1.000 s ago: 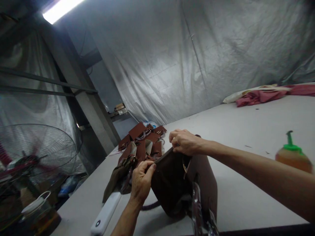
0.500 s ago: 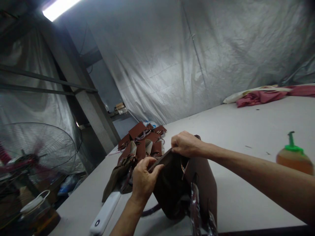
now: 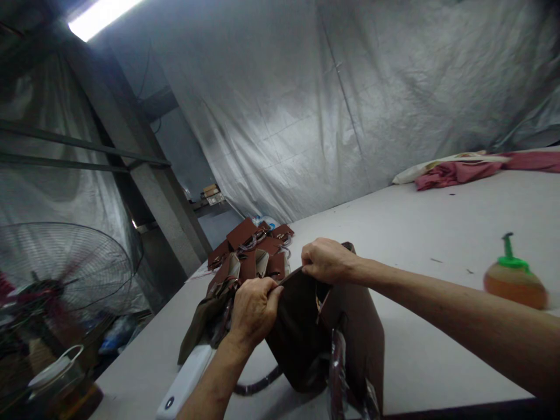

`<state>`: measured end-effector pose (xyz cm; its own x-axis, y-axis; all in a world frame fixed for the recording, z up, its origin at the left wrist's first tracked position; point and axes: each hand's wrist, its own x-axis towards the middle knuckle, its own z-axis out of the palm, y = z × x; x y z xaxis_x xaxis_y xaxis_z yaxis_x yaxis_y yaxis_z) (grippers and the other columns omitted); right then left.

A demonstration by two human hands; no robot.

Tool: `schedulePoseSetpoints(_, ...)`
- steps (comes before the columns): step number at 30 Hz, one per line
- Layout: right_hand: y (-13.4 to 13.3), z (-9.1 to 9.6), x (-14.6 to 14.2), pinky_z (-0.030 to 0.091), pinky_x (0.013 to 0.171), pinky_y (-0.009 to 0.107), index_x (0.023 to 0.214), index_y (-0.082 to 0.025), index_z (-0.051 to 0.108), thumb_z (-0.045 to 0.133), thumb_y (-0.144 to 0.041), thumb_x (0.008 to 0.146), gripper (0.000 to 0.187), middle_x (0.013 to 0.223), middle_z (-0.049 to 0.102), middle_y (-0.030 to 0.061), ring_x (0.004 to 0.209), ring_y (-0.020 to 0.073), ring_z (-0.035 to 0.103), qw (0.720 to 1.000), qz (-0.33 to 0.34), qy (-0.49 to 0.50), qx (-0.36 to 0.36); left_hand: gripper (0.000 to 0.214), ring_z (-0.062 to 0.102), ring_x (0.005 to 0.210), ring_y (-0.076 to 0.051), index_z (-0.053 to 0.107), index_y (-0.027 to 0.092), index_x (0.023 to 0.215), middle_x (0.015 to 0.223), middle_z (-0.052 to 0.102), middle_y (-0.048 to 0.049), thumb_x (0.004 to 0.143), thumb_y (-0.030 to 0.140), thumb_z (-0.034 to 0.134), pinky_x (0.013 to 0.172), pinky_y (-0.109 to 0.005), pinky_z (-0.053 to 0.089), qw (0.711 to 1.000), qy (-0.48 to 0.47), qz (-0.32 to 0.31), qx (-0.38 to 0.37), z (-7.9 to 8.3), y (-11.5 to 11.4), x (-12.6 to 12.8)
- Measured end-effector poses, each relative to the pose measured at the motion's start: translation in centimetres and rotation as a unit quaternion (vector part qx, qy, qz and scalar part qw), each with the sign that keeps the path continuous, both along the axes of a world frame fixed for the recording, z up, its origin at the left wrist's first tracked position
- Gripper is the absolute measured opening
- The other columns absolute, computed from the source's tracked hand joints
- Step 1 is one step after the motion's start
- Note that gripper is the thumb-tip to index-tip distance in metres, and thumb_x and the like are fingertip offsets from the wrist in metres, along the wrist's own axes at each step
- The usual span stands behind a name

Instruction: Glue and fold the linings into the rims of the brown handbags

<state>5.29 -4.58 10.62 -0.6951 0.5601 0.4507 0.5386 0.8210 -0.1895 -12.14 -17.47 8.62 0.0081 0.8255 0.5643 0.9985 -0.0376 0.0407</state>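
A dark brown bag (image 3: 306, 338) stands on the white table (image 3: 429, 245) right in front of me. My left hand (image 3: 252, 309) is closed, pinching the near left part of the bag's top edge. My right hand (image 3: 326, 261) is closed on the far part of the same edge, with its forearm reaching in from the right. A thin strap (image 3: 258, 385) trails from under the bag. A clear plastic wrap (image 3: 339, 373) hangs on the bag's near side.
A pile of brown leather bags (image 3: 251, 251) lies just behind my hands. A white power bank (image 3: 179, 388) rests at the table's near left edge. An orange bottle with a green cap (image 3: 514, 280) stands at right. Pink cloth (image 3: 459, 172) lies far right. A fan (image 3: 61, 274) spins left.
My left hand has shifted slightly up and right along the bag's edge, its fingers closing tighter. The right hand keeps its hold. The view has drifted a little.
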Motion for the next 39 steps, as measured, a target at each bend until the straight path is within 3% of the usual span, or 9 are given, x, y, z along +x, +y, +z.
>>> schedulePoseSetpoints(3, 0.0, -0.2, -0.2, 0.034, 0.052, 0.026, 0.072, -0.023, 0.074, 0.058, -0.022, 0.069, 0.017, 0.066, 0.069, 0.0039, 0.063, 0.0171, 0.059, 1.0, -0.002, 0.011, -0.008, 0.017, 0.062, 0.069, -0.021, 0.068, 0.023, 0.077, 0.072, 0.07, -0.0045, 0.083, 0.035, 0.058, 0.063, -0.028, 0.035, 0.998, 0.016, 0.025, -0.058, 1.6, 0.8, 1.0)
schedulePoseSetpoints(6, 0.1, -0.3, -0.2, 0.034, 0.052, 0.026, 0.071, -0.022, 0.074, 0.059, -0.027, 0.071, 0.016, 0.066, 0.068, 0.0041, 0.062, 0.0174, 0.059, 0.999, -0.011, 0.025, -0.023, 0.012, 0.064, 0.073, -0.022, 0.071, 0.023, 0.082, 0.078, 0.072, -0.006, 0.077, 0.031, 0.064, 0.064, -0.028, 0.036, 0.998, 0.017, 0.004, -0.064, 2.4, 2.1, 2.0)
schedulePoseSetpoints(11, 1.2, -0.1, 1.7, 0.039, 0.057, 0.024, 0.071, -0.02, 0.072, 0.063, -0.023, 0.069, 0.01, 0.075, 0.07, 0.0019, 0.065, 0.0155, 0.06, 0.996, 0.05, 0.017, -0.07, 0.014, 0.064, 0.069, -0.019, 0.075, 0.025, 0.077, 0.075, 0.073, -0.0033, 0.078, 0.026, 0.061, 0.063, -0.026, 0.039, 0.992, -0.068, -0.092, -0.052, 1.8, 3.3, 1.8)
schedulePoseSetpoints(16, 2.6, -0.2, 3.5, 0.043, 0.067, 0.023, 0.064, -0.017, 0.069, 0.063, -0.011, 0.065, 0.008, 0.089, 0.07, 0.0012, 0.073, 0.0142, 0.061, 0.988, 0.115, 0.054, -0.087, 0.017, 0.065, 0.073, -0.019, 0.075, 0.024, 0.081, 0.079, 0.074, -0.0023, 0.08, 0.027, 0.058, 0.065, -0.026, 0.041, 0.989, -0.086, -0.097, -0.065, 1.6, 2.9, 1.0)
schedulePoseSetpoints(30, 2.3, -0.3, 3.3, 0.041, 0.058, 0.022, 0.068, -0.017, 0.073, 0.058, -0.012, 0.065, 0.015, 0.069, 0.069, 0.002, 0.061, 0.013, 0.059, 0.995, 0.051, 0.066, -0.057, 0.015, 0.061, 0.072, -0.016, 0.068, 0.022, 0.081, 0.077, 0.07, 0.0001, 0.083, 0.03, 0.055, 0.065, -0.025, 0.039, 0.992, -0.04, -0.069, -0.099, 2.0, 2.6, 0.7)
schedulePoseSetpoints(34, 1.8, -0.3, 3.4, 0.04, 0.056, 0.021, 0.066, -0.016, 0.072, 0.057, -0.009, 0.063, 0.017, 0.066, 0.068, 0.0025, 0.06, 0.013, 0.059, 0.995, 0.036, 0.073, -0.055, 0.011, 0.06, 0.072, -0.016, 0.065, 0.021, 0.08, 0.076, 0.068, -0.0002, 0.08, 0.028, 0.056, 0.065, -0.025, 0.04, 0.987, -0.048, -0.062, -0.14, 2.7, 3.6, 1.4)
schedulePoseSetpoints(39, 1.4, -0.1, 3.2, 0.038, 0.054, 0.022, 0.068, -0.015, 0.073, 0.058, -0.012, 0.065, 0.016, 0.066, 0.068, 0.0038, 0.059, 0.0133, 0.058, 0.995, 0.048, 0.064, -0.063, 0.023, 0.063, 0.083, -0.018, 0.069, 0.025, 0.098, 0.091, 0.072, -0.0014, 0.077, 0.03, 0.061, 0.072, -0.025, 0.044, 0.982, -0.044, -0.108, -0.151, 2.9, 5.6, 3.6)
